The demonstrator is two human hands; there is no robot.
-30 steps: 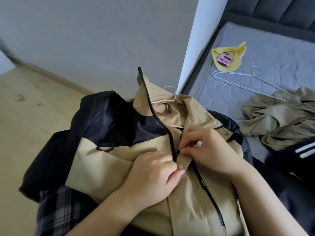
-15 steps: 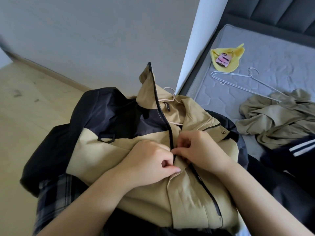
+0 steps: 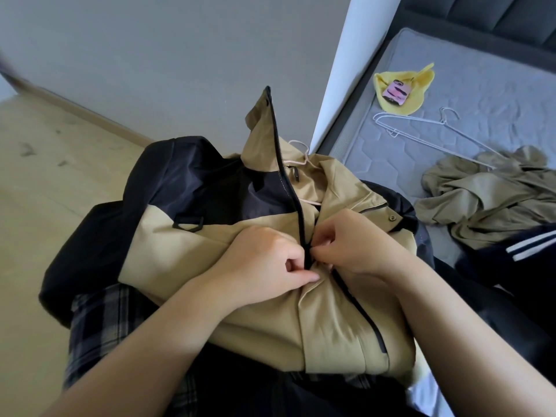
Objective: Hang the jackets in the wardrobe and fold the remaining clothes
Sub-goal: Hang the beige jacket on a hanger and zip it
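My left hand [image 3: 264, 260] has closed in on the zipper [image 3: 286, 182] beside my right hand [image 3: 358, 242].
Both pinch the jacket [image 3: 186, 251] there to zip it, so it stays on its hanger [image 3: 299, 142].

Zipper slider hidden under fingertips [image 3: 319, 251], pink hanger [image 3: 306, 149] mostly inside jacket [image 3: 186, 254], striped garment [image 3: 529, 245] cropped

Diffuse, moderately bright light; no glare. Below my left hand [image 3: 264, 266], the jacket [image 3: 186, 254] carries only soft shadow. Beyond the jacket, the white panel [image 3: 340, 70] bows from wide-angle distortion. The centre is in sharp focus.
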